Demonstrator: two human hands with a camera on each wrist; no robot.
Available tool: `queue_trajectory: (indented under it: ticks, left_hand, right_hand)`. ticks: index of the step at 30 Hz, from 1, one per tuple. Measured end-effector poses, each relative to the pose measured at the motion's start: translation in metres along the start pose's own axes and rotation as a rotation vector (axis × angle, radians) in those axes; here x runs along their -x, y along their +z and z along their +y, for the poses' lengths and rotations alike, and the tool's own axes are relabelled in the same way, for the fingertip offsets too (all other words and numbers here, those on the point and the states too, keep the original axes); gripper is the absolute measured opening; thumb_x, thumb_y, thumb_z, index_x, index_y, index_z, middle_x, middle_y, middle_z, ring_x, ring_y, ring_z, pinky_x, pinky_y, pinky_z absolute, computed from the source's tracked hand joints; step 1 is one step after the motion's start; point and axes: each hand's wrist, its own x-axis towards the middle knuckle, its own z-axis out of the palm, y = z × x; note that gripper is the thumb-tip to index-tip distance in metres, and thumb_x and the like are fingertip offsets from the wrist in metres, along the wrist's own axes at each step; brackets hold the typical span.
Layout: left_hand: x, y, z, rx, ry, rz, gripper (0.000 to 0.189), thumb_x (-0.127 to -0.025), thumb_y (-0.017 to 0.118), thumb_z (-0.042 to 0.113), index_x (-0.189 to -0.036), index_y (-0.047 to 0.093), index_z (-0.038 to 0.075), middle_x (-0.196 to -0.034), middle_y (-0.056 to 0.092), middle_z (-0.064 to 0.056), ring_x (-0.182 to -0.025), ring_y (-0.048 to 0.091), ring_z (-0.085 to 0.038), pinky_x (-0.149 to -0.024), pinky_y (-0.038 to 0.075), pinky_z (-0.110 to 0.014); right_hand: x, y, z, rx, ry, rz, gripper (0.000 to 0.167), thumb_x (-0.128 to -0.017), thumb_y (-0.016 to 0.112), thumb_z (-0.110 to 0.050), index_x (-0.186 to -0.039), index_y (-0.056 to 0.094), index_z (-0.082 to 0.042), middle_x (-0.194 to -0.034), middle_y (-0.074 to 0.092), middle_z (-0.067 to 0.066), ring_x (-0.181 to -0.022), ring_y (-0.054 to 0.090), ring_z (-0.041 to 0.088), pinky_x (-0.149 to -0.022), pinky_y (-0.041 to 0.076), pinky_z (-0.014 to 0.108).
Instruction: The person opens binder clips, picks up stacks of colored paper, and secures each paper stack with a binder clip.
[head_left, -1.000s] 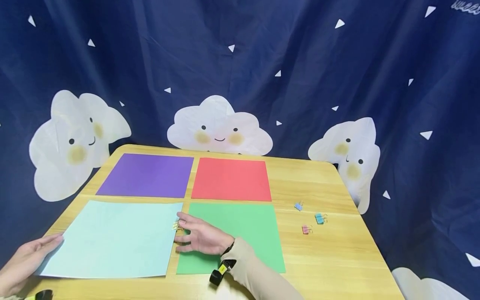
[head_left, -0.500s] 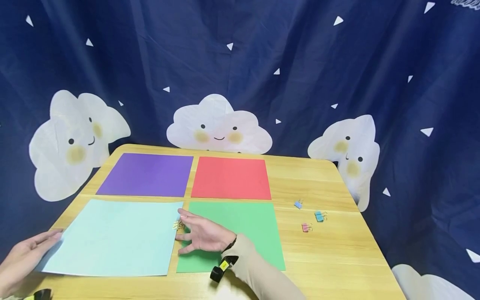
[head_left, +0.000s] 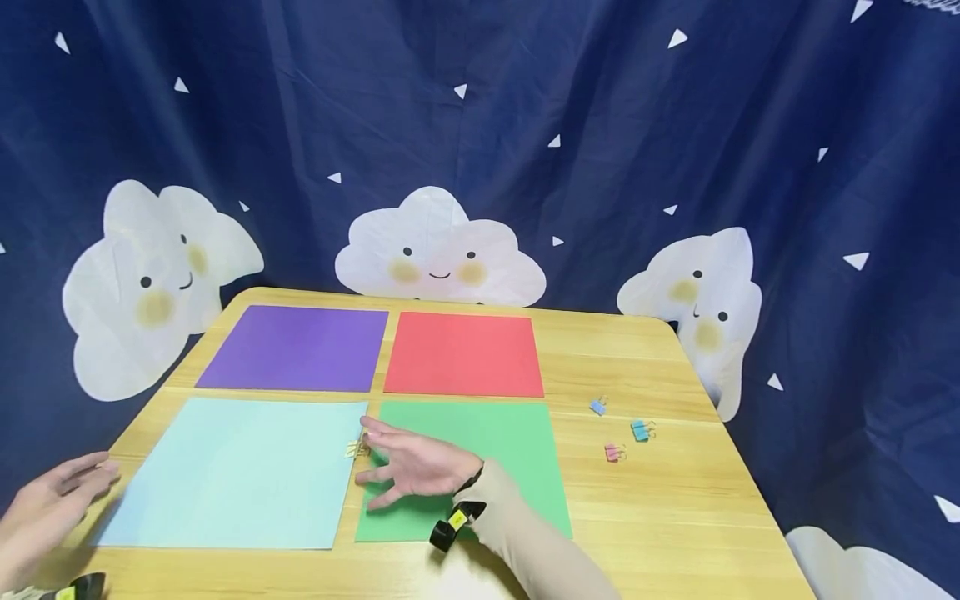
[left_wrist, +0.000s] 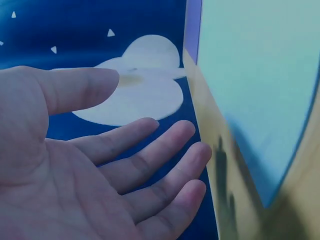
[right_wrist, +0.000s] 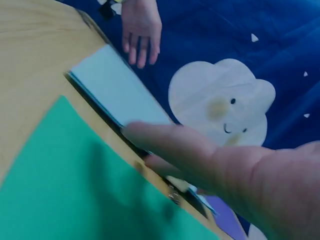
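1. The left hand [head_left: 48,510] hovers just off the left edge of the light-blue rectangular paper stack [head_left: 240,475], fingers loosely spread, holding nothing.
2. That stack lies front left on the pale wooden table [head_left: 622,350]; a small yellow metal binder clip [head_left: 352,449] sits on its right edge, presumably binding the layers.
3. Beside the clip, the right hand [head_left: 423,464] has fingers apart; whether any touches the clip, I cannot tell.
4. Under that hand lies a green paper rectangle [head_left: 517,475].
5. Pink [head_left: 612,453], teal [head_left: 641,430] and blue binder clips [head_left: 597,407] sit to the right, probably for easy reach.
6. Behind, purple [head_left: 300,350] and red paper rectangles [head_left: 465,354] complete a spaced grid.
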Motion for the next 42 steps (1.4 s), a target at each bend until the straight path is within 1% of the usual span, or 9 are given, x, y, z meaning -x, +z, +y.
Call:
queue_trajectory:
  ticks: [8, 11, 14, 15, 19, 22, 24, 33, 42]
  left_hand:
    - [0.01, -0.003, 0.014, -0.056, 0.11, 0.025, 0.083, -0.11, 0.035, 0.053, -0.157, 0.018, -0.013, -0.151, 0.032, -0.046, -0.127, 0.041, -0.063, -0.093, 0.045, -0.067]
    - [0.012, -0.005, 0.02, -0.088, 0.213, 0.06, 0.08, -0.11, 0.038, 0.051, -0.155, 0.026, -0.013, -0.147, 0.038, -0.046, -0.118, 0.048, -0.055, -0.085, 0.051, -0.041]
    - [0.012, -0.006, 0.027, -0.1, 0.296, 0.081, 0.077, -0.109, 0.043, 0.05, -0.153, 0.034, -0.012, -0.145, 0.044, -0.045, -0.098, 0.059, -0.006, -0.068, 0.041, -0.017]
    - [0.013, -0.006, 0.031, -0.103, 0.308, 0.087, 0.076, -0.108, 0.045, 0.051, -0.153, 0.035, -0.011, -0.144, 0.047, -0.043, -0.095, 0.057, -0.002, -0.063, 0.034, -0.014]
    - [0.015, -0.001, 0.046, -0.037, 0.355, 0.054, 0.075, -0.107, 0.05, 0.049, -0.153, 0.038, -0.009, -0.115, 0.074, 0.007, -0.085, 0.044, 0.025, -0.06, 0.037, -0.01]
    - [0.017, 0.006, 0.061, 0.038, 0.406, 0.024, 0.071, -0.107, 0.053, 0.046, -0.151, 0.039, -0.009, -0.099, 0.053, 0.043, -0.084, 0.049, 0.028, -0.063, 0.045, -0.007]
    - [0.019, 0.012, 0.073, 0.078, 0.442, 0.0, 0.069, -0.108, 0.053, 0.043, -0.151, 0.039, -0.009, -0.098, 0.052, 0.047, -0.086, 0.055, 0.026, -0.066, 0.048, -0.007]
    - [0.016, 0.032, 0.13, 0.186, 0.605, -0.11, 0.053, -0.109, 0.055, 0.032, -0.145, 0.046, -0.006, -0.108, 0.063, 0.036, -0.095, 0.068, 0.011, -0.076, 0.058, -0.013]
    - [0.012, 0.052, 0.166, 0.129, 0.607, -0.206, 0.06, -0.109, 0.053, 0.039, -0.15, 0.043, -0.004, -0.135, 0.065, -0.026, -0.098, 0.071, 0.003, -0.083, 0.059, -0.016]
  right_hand:
    - [0.019, -0.007, -0.023, 0.037, -0.056, -0.038, 0.094, -0.102, 0.062, -0.049, -0.167, -0.003, -0.033, -0.175, -0.019, 0.001, -0.158, 0.011, 0.052, -0.118, 0.025, 0.077]
    - [0.033, -0.01, -0.036, 0.054, -0.13, 0.008, 0.097, -0.099, 0.067, -0.048, -0.168, 0.001, -0.029, -0.176, -0.011, -0.002, -0.158, 0.015, 0.051, -0.118, 0.025, 0.076]
    - [0.051, -0.015, -0.05, 0.108, -0.229, 0.065, 0.096, -0.098, 0.069, -0.049, -0.168, 0.008, -0.023, -0.177, 0.0, -0.004, -0.157, 0.021, 0.05, -0.119, 0.03, 0.072]
    - [0.057, -0.016, -0.055, 0.127, -0.268, 0.086, 0.095, -0.098, 0.069, -0.048, -0.167, 0.011, -0.02, -0.176, 0.005, -0.002, -0.155, 0.025, 0.05, -0.119, 0.033, 0.071]
    - [0.08, -0.025, -0.073, 0.22, -0.421, 0.188, 0.071, -0.105, 0.062, -0.038, -0.161, 0.03, -0.009, -0.169, 0.028, 0.012, -0.144, 0.049, 0.044, -0.115, 0.049, 0.056]
    - [0.095, -0.031, -0.083, 0.28, -0.501, 0.275, 0.053, -0.108, 0.056, -0.027, -0.154, 0.042, -0.003, -0.159, 0.041, 0.024, -0.13, 0.064, 0.032, -0.109, 0.056, 0.046]
    - [0.105, -0.035, -0.088, 0.32, -0.534, 0.324, 0.046, -0.109, 0.054, -0.023, -0.148, 0.048, 0.0, -0.154, 0.048, 0.027, -0.123, 0.069, 0.027, -0.106, 0.058, 0.042]
    - [0.147, -0.051, -0.108, 0.378, -0.638, 0.464, 0.029, -0.11, 0.051, -0.017, -0.134, 0.061, -0.005, -0.124, 0.072, 0.008, -0.108, 0.075, 0.019, -0.1, 0.061, 0.035]
    - [0.188, -0.065, -0.114, 0.355, -0.714, 0.614, 0.024, -0.11, 0.053, -0.02, -0.128, 0.064, -0.011, -0.118, 0.076, 0.005, -0.106, 0.075, 0.017, -0.097, 0.062, 0.033]
